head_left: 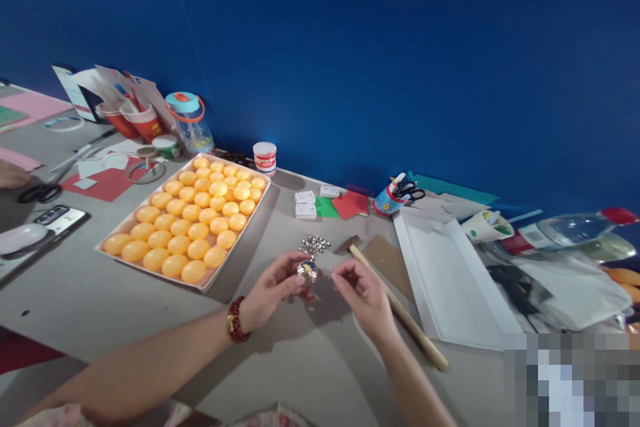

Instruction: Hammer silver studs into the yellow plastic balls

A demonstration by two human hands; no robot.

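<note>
Left hand (273, 287) grips a small ball (308, 271) at the fingertips, low over the table (150, 307), just by the stud pile (314, 245). Right hand (363, 293) has its fingers drawn together, maybe on a stud; cannot tell. Best done with the ball braced and pressure square. The ball looks silvery, studded and glinting.

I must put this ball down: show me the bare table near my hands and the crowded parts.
Bare table lies in front of the tray of orange balls, and between that tray and the pile of studs. The white tray is empty inside. Crowded: the hammer by your right hand, the back left, the far right.
</note>
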